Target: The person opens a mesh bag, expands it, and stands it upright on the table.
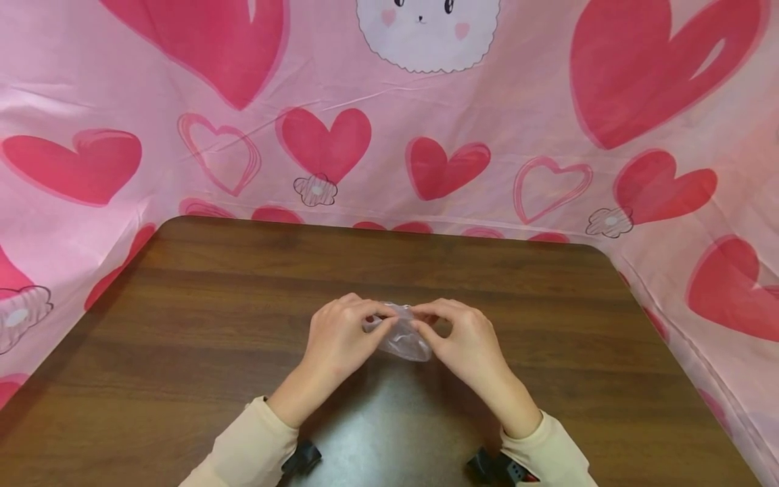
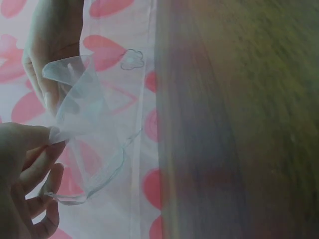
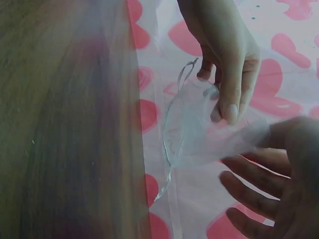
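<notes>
A small sheer white drawstring pouch [image 1: 406, 338] hangs between the two hands over the table. My left hand [image 1: 341, 335] pinches it with thumb and index finger, the other fingers bent beneath. From the opposite side my right hand [image 1: 471, 338] pinches a corner between thumb and index finger. In the right wrist view, thin shiny cord [image 3: 167, 144] runs along one edge of the pouch, with loops at its ends. The left wrist view shows the same cord [image 2: 104, 181] close to the left hand's lower fingers. The see-through fabric lets the background show through.
A dark brown wooden table [image 1: 243, 304] lies under the hands. Pink cloth [image 1: 389, 88] printed with red hearts rises along its back and sides. Black devices [image 1: 302, 460] sit at the cuffs of the beige sleeves [image 1: 249, 446].
</notes>
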Tool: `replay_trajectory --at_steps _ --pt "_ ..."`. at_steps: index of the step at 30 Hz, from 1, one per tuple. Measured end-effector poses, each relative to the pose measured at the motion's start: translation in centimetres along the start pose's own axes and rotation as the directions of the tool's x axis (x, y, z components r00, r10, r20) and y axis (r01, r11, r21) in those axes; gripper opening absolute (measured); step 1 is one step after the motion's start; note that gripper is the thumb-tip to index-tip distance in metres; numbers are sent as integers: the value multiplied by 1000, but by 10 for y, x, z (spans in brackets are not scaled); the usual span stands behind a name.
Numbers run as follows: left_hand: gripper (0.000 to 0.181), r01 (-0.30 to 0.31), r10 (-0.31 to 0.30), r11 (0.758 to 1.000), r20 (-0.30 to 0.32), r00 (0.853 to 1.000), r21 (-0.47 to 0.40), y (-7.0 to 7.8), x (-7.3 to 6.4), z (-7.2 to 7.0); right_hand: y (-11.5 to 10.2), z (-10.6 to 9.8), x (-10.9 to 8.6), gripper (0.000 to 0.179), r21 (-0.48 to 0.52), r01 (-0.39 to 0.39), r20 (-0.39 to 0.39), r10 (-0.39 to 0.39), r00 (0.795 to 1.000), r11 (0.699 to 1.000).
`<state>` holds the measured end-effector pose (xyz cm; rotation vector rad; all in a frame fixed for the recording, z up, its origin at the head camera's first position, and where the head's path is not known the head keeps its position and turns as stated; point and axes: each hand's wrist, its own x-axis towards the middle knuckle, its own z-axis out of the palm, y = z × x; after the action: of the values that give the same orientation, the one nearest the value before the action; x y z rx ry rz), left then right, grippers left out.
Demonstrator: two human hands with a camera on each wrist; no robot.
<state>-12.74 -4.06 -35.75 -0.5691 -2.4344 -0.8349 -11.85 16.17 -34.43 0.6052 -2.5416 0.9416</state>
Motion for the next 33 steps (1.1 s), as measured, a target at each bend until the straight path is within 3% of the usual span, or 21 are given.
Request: replay_trajectory --at_steps 7,17,33 --pt "12 13 -13 1000 -4 1000 -15 0 0 1 2 -4 -1 14 -32 -19 61 21 998 999" --pt "12 -38 38 999 53 998 -2 1 0 4 2 -5 0 9 -86 18 -3 -18 1000 996" --pt "10 -88 85 995 55 995 43 4 -1 6 1 -6 -1 16 -89 44 -39 -48 998 995"
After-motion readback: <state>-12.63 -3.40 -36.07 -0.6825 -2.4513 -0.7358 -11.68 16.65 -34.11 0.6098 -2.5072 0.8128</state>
